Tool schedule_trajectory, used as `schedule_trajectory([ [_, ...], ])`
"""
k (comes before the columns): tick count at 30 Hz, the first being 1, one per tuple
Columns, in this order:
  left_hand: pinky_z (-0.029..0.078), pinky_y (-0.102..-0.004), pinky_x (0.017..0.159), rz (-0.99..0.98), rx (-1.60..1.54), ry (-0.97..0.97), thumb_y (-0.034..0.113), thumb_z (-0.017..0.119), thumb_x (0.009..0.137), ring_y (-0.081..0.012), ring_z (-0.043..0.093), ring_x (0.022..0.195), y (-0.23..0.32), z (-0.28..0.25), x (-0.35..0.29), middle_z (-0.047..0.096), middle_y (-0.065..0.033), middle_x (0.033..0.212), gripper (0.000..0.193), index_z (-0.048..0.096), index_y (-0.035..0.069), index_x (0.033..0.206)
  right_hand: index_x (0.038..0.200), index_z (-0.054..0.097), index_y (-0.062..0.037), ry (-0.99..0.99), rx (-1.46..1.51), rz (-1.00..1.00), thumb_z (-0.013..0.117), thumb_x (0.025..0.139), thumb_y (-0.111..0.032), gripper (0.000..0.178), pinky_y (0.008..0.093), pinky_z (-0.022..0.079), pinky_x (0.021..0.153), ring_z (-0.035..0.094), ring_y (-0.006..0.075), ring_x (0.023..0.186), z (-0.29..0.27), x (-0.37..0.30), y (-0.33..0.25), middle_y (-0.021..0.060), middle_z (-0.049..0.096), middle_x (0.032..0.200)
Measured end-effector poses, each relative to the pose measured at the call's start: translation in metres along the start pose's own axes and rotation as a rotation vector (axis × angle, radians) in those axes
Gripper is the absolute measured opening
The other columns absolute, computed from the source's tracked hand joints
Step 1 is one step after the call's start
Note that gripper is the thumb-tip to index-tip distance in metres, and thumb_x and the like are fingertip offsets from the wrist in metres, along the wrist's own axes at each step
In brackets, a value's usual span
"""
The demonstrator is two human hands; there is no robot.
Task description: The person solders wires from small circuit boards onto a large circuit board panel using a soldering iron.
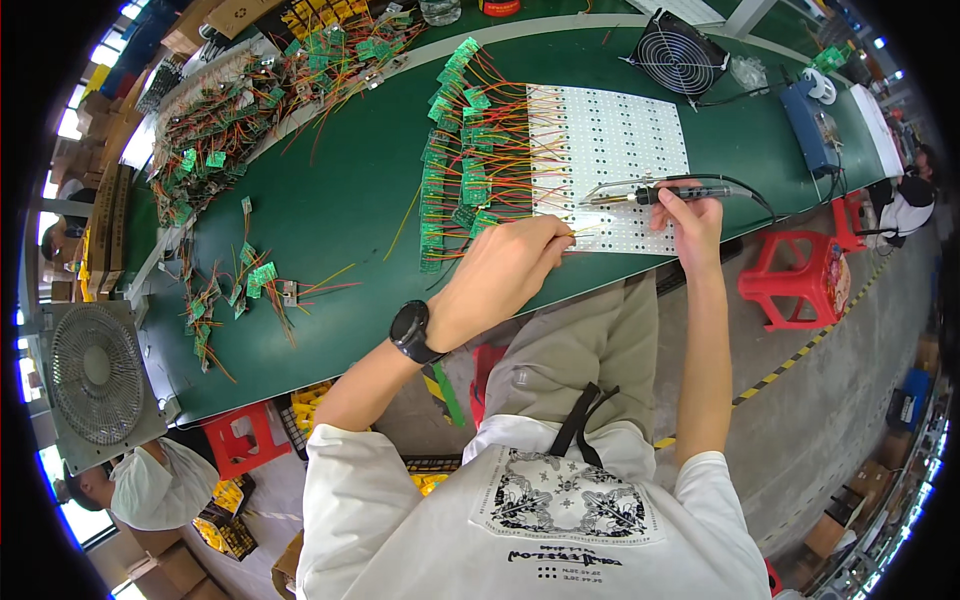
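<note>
Over at the far left, a grey fan (95, 375) is parked at the end of the bench (350, 210), and below it a person (160, 490) is only partly shown. A black crate (238, 540) down there is filled with yellow stuff, too small to be made out. Up top, a messy pile (225, 130) of wired green boards is so tangled that no single piece can be traced. More yellow bits are held in a second crate (292, 428), partly covered by the bench edge. A clear jar (441, 12) is chopped off by the upper rim, so its contents can't be told.

Mid-bench, the boards (474, 188) are lined up in rough columns, with red and yellow wires (508, 205) run onto the left side of a white panel (610, 130). Some of those are blocked by the left hand (505, 265), whose thumb and forefinger are pinched together on a wire end near the panel's lower edge; the other fingers are curled out of sight. Over the panel, a soldering iron (685, 193) is pointed left, its handle gripped by the bent fingers of the right hand (692, 222). Whether anything is touched by the tip can't be told.
</note>
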State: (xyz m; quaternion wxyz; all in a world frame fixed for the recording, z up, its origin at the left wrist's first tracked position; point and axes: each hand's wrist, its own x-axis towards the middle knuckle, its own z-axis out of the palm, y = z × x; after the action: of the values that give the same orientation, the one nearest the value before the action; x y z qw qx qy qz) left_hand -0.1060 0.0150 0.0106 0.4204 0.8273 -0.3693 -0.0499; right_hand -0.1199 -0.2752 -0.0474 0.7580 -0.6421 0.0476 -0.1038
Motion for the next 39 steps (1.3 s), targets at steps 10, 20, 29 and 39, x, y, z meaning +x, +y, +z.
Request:
schedule_trajectory([
  [10, 0.046, -0.0329, 0.046, 0.193, 0.241, 0.201, 0.011, 0.071, 0.082, -0.0198, 0.059, 0.054, -0.032, 0.026, -0.009, 0.064, -0.0022, 0.078, 0.014, 0.074, 0.009, 0.096, 0.098, 0.062, 0.0061, -0.044, -0.04, -0.013, 0.068, 0.084, -0.003, 0.018, 0.027, 0.046, 0.053, 0.062, 0.0164, 0.057, 0.003, -0.003, -0.001, 0.0116, 0.065, 0.072],
  [20, 0.045, -0.0307, 0.045, 0.083, 0.234, 0.345, 0.01, 0.073, 0.076, -0.019, 0.059, 0.053, -0.039, 0.031, -0.006, 0.063, -0.0003, 0.074, 0.01, 0.074, 0.011, 0.086, 0.098, 0.061, 0.0079, -0.075, -0.011, -0.023, 0.068, 0.083, 0.0, 0.018, 0.0303, 0.052, 0.053, 0.064, 0.0198, 0.059, -0.001, -0.005, 0.002, 0.0131, 0.065, 0.078],
  [29, 0.046, -0.0319, 0.046, 0.048, 0.277, 0.353, 0.009, 0.073, 0.074, -0.0209, 0.059, 0.052, -0.038, 0.034, -0.005, 0.062, -0.0013, 0.073, 0.009, 0.072, 0.01, 0.083, 0.098, 0.061, 0.0089, -0.127, -0.025, -0.014, 0.068, 0.083, 0.001, 0.018, 0.0317, 0.055, 0.056, 0.066, 0.0214, 0.062, 0.002, -0.006, -0.002, 0.0144, 0.066, 0.082],
  [39, 0.046, -0.0331, 0.047, 0.052, 0.266, 0.36, 0.009, 0.072, 0.074, -0.0223, 0.059, 0.054, -0.039, 0.036, -0.005, 0.061, -0.0023, 0.072, 0.009, 0.071, 0.009, 0.083, 0.097, 0.06, 0.0081, -0.127, -0.042, -0.036, 0.068, 0.082, 0.002, 0.018, 0.0323, 0.055, 0.056, 0.066, 0.0221, 0.062, -0.002, -0.006, 0.002, 0.0153, 0.066, 0.084],
])
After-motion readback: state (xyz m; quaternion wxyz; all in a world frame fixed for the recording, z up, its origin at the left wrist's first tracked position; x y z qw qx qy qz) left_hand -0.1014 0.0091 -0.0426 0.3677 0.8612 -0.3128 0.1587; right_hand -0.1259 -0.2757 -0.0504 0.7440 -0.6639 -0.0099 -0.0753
